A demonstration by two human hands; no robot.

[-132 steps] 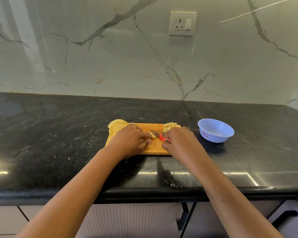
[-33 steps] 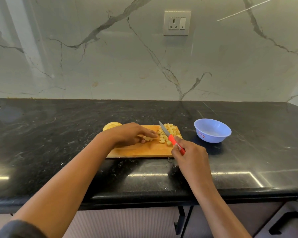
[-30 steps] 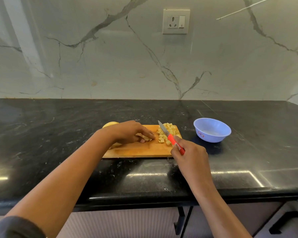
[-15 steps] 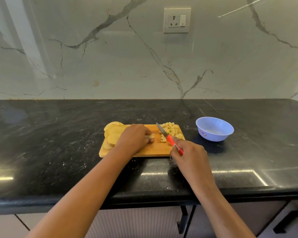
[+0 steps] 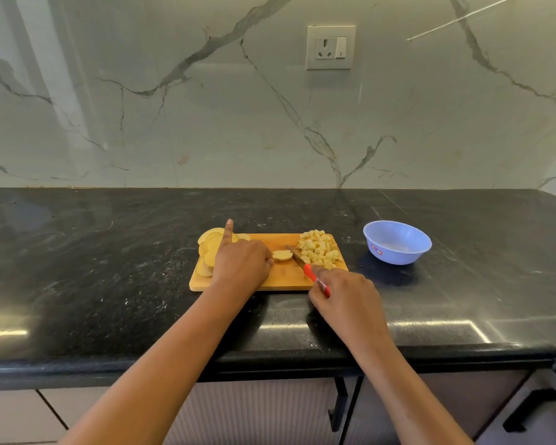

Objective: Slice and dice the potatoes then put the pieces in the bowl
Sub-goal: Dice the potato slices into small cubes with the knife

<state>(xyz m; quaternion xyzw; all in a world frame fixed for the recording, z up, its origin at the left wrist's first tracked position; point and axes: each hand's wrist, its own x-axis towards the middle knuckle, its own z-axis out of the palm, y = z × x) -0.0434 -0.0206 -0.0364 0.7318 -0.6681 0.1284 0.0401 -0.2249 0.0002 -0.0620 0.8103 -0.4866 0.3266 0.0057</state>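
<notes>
A wooden cutting board [image 5: 286,281] lies on the black counter. Several round potato slices [image 5: 207,252] are heaped at its left end, and a pile of diced potato [image 5: 318,248] sits at its right end. My left hand [image 5: 241,261] holds a small stack of slices [image 5: 282,255] at the board's middle, one finger sticking up. My right hand [image 5: 341,293] grips a red-handled knife [image 5: 308,271]; its blade tip rests beside that stack. A light blue bowl [image 5: 397,241] stands right of the board and looks empty.
The black stone counter [image 5: 109,268] stretches wide on both sides, its front edge close to me. A marble wall with a socket [image 5: 330,47] rises behind. Cabinet fronts with dark handles [image 5: 530,409] are below the counter.
My left hand drew a small stack of slices from the left heap to the board's middle and now holds it there. The knife blade came down next to it.
</notes>
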